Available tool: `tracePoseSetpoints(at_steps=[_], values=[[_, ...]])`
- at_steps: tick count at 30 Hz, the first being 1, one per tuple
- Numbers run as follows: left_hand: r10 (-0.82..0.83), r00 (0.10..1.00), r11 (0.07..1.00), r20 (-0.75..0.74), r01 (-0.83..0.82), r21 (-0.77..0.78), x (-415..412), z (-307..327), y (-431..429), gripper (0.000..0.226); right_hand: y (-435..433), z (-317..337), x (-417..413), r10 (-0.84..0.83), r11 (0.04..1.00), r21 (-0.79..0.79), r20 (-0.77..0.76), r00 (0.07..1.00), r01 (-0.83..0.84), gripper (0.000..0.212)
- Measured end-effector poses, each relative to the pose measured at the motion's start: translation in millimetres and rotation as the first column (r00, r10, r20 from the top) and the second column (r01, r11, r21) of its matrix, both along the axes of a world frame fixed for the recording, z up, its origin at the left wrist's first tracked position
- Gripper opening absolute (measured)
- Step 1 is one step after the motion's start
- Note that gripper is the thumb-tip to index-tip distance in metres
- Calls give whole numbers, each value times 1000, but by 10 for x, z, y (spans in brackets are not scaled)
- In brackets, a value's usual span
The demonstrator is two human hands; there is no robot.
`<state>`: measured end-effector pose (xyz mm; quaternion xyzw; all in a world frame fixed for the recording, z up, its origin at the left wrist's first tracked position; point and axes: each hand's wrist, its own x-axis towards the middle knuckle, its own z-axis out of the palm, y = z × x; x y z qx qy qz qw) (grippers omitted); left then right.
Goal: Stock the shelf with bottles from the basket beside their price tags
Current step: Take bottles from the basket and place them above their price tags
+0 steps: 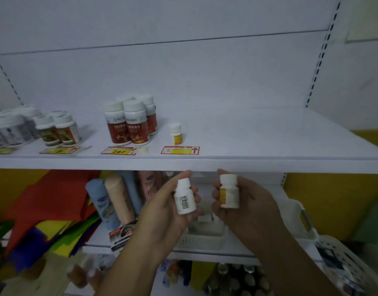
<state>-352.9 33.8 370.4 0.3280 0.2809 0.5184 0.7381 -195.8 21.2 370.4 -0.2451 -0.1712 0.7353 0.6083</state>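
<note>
I see left hand (168,210) gripping small white barcode-labelled plastic bottle (184,198), right hand (248,206) gripping yellow-labelled white bottle (229,192), both just below white metal shelf (269,165). My worry: clipping shelf lip on lift, toppling lone shelved bottle (176,133) behind red-and-yellow price tag (180,150).

On shelf (269,135), small bottle (176,133) behind price tag (180,150); larger bottles (131,122) to its left; basket (196,242) below shelf.

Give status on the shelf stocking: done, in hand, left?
Done: one small yellow-label bottle stands behind the rightmost price tag; red-label bottles stand behind the tag to its left. In hand: left hand holds a barcode-side bottle, right hand a matching yellow-label bottle, both below the shelf edge. Left: shelve these two; what remains in the white basket is hidden behind the hands.
</note>
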Motion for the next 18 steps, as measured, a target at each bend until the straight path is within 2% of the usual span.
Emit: tracePoseSetpoints(at_steps=[5,7,11,15,18], values=[[-12,999,996,31,9,91,116,84,-178,24,-191,120,1,-30,997,77,70,997,24,31],[-25,999,992,34,21,121,129,115,-216,26,-246,120,35,-42,992,120,86,995,31,25],[37,996,984,-87,-21,176,116,118,-263,32,-331,157,67,-63,962,273,260,964,-11,21],[2,998,996,56,-8,90,116,166,-295,37,-339,192,56,-62,946,324,261,963,-27,24],[-2,999,995,49,-3,98,96,189,-298,38,-310,181,38,-98,950,311,337,936,-13,26]])
